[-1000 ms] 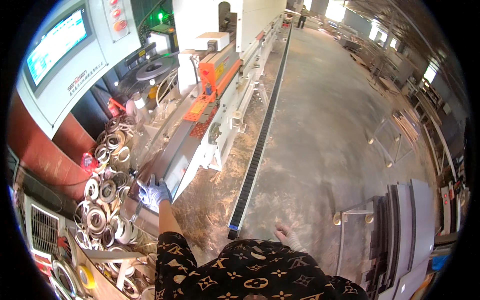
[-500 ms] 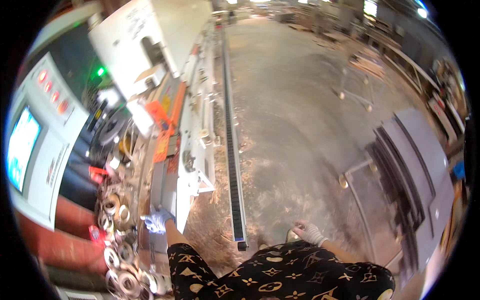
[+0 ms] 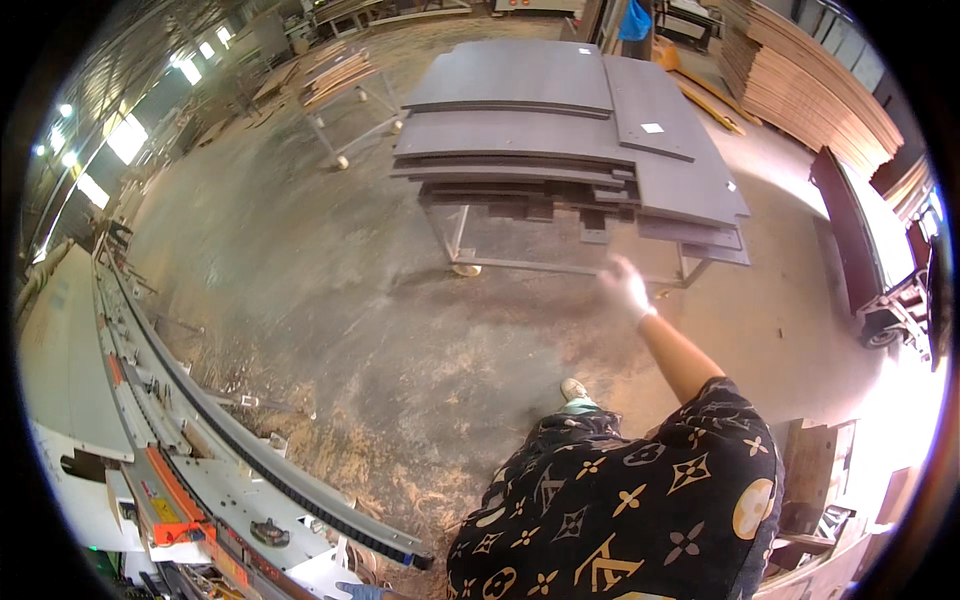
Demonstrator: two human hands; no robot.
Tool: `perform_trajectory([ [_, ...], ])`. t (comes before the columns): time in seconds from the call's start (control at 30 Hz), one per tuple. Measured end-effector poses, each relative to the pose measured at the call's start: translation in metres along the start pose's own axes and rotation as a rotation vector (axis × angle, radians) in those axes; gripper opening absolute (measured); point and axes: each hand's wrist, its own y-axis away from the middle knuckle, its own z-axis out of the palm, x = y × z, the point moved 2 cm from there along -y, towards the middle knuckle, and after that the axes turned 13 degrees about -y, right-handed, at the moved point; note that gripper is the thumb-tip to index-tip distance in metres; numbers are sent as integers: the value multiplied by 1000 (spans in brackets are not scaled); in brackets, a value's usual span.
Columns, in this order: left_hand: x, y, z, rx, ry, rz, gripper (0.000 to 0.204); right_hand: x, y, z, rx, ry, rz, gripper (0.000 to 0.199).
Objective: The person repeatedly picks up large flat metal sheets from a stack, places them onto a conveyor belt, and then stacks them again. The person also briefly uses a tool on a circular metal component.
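My right hand [image 3: 627, 287], in a pale glove, is stretched out ahead of me, smeared by motion. Its fingers look loosely extended, and I see nothing in them. Beyond it, grey panels [image 3: 520, 135] lie in an uneven stack on a wheeled metal-frame cart [image 3: 540, 264]. The hand appears just short of the stack's near edge. Only a sliver of my left hand [image 3: 362, 591], in a bluish glove, shows at the bottom edge. It is beside the end of the long machine [image 3: 215, 480]; most of its fingers are cut off by the frame.
The machine's long rail [image 3: 265, 470] runs along my left. Sawdust and scraps lie on the floor [image 3: 350, 350]. Another cart [image 3: 350, 85] with wood strips stands farther back. At right are tall stacked boards [image 3: 810, 85], a wheeled dark-sided cart [image 3: 850, 235] and a wooden crate [image 3: 815, 470].
My view has swung right, bringing the panel stack from the right side to the front. My right arm has reached forward from beside my body. My left hand has dropped almost out of sight.
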Motion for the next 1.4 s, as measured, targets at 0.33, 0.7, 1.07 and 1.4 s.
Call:
perform_trajectory([
  [0.33, 231, 78, -49, -390, 518, 14, 44, 28, -288, -143, 111, 729, 180, 44],
  [0.7, 455, 260, -170, -494, 349, 600, 39, 88, -376, -199, -29, 937, 70, 27],
  [1.07, 653, 402, -296, -1932, 1542, 573, 49, 79, -344, -184, -145, 792, -220, 51],
  [1.4, 596, 378, -227, -1725, 1227, 629, 44, 178, -397, -254, -26, 392, 16, 51],
])
